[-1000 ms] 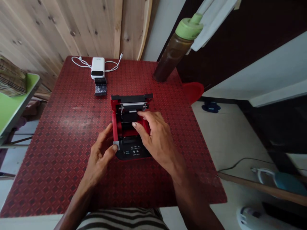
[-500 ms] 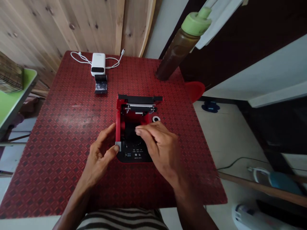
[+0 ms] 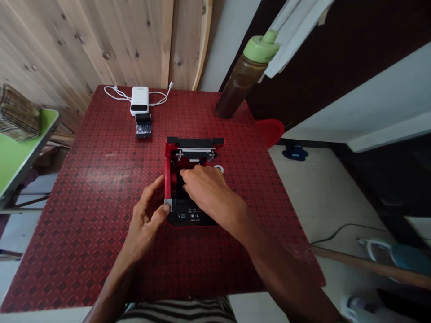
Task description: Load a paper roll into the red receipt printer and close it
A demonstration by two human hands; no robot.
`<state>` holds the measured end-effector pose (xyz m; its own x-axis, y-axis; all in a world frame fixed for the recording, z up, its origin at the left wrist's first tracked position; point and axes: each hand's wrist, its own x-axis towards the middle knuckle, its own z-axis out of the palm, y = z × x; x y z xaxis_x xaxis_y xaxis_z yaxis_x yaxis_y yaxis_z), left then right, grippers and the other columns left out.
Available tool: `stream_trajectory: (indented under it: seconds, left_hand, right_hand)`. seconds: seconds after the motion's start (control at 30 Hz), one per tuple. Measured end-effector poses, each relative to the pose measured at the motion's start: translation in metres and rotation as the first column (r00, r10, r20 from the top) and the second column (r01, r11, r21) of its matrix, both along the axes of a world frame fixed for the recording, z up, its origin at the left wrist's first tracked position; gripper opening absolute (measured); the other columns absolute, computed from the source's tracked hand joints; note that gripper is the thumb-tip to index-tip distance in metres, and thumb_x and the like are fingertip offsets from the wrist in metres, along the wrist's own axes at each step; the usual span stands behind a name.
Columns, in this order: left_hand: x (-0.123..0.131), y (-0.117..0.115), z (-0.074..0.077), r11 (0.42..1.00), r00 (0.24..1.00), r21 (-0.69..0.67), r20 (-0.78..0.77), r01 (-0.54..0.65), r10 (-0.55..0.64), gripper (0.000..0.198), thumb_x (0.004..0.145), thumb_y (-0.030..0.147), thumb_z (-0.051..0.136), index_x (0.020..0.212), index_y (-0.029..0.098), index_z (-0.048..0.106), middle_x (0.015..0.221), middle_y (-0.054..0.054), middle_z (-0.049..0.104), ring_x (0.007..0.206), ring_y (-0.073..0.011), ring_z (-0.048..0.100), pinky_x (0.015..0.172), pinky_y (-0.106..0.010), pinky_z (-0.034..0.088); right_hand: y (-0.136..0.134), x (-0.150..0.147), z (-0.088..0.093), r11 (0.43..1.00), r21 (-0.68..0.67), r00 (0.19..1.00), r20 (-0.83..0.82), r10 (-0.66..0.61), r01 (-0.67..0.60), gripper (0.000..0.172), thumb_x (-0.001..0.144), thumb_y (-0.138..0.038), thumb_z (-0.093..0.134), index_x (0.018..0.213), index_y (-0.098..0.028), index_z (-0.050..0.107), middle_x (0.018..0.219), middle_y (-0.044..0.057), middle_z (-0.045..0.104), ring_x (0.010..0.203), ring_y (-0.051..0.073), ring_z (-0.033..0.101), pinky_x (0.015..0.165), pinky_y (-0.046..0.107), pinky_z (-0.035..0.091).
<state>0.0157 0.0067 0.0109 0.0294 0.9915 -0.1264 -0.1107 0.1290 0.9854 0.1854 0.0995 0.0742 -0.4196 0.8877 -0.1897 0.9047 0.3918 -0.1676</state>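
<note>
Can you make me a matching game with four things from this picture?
Things:
1. left hand
2. right hand
3. bottle
4. small box

Clues:
A. light green on top
B. over the open middle of the red-and-black device
C. white with a black end
D. thumb at the device's grey corner

Pairs: 1-D, 2-B, 3-A, 4-C

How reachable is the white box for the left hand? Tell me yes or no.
Probably yes, with a stretch: nothing tall appears to stand between the left hand and the white box, only a black piece just before it. The hand would need to leave the red-and-black machine.
</note>
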Motion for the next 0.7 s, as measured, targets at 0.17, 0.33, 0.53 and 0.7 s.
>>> stream_trajectory:
  seconds: [0.17, 0.33, 0.53, 0.7]
  left_hand:
    - [-0.001, 0.002, -0.004, 0.999, 1.0, 0.048, -0.007, 0.025, -0.024, 0.063, 0.105, 0.05, 0.076, 0.162, 0.025, 0.063, 0.17, -0.014, 0.066, 0.157, -0.0368, 0.064, 0.134, -0.06, 0.048]
    - [-0.001, 0.002, -0.004, 0.999, 1.0, 0.034, -0.002, 0.027, -0.027, 0.065, 0.105, 0.051, 0.076, 0.162, 0.025, 0.062, 0.169, -0.014, 0.066, 0.154, -0.0372, 0.067, 0.13, -0.06, 0.053]
    - [-0.001, 0.001, -0.002, 1.0, 1.0, 0.005, -0.006, 0.012, -0.012, 0.064, 0.103, 0.052, 0.078, 0.161, 0.028, 0.064, 0.169, -0.011, 0.067, 0.158, -0.0391, 0.062, 0.13, -0.061, 0.054]
    - [-0.001, 0.0, -0.004, 1.0, 1.0, -0.022, -0.006, -0.007, 0.007, 0.066, 0.104, 0.052, 0.078, 0.164, 0.029, 0.064, 0.169, -0.011, 0.067, 0.159, -0.0389, 0.062, 0.133, -0.059, 0.051]
  right_hand:
    - [0.005, -0.002, 0.014, 0.998, -0.058, 0.999, 0.05, -0.008, 0.011, 0.026, 0.101, -0.005, 0.065, 0.11, -0.015, 0.087, 0.1, 0.019, 0.087, 0.093, 0.035, 0.086, 0.078, 0.043, 0.063]
    - [-0.008, -0.001, 0.024, 0.998, -0.044, 0.996, 0.079, -0.038, 0.042, 0.031, 0.107, -0.012, 0.061, 0.128, -0.016, 0.083, 0.105, 0.02, 0.088, 0.097, 0.036, 0.086, 0.074, 0.04, 0.059]
    - [-0.048, 0.039, 0.029, 0.948, 0.264, 0.939, -0.335, -0.081, 0.176, 0.011, 0.102, -0.019, 0.076, 0.109, -0.023, 0.085, 0.087, 0.005, 0.082, 0.076, 0.022, 0.076, 0.066, 0.034, 0.05]
    - [-0.083, 0.108, 0.008, 0.913, 0.158, 0.537, -0.84, -0.077, 0.377, 0.027, 0.094, -0.027, 0.092, 0.12, -0.034, 0.084, 0.102, -0.001, 0.077, 0.087, 0.017, 0.07, 0.071, 0.03, 0.056]
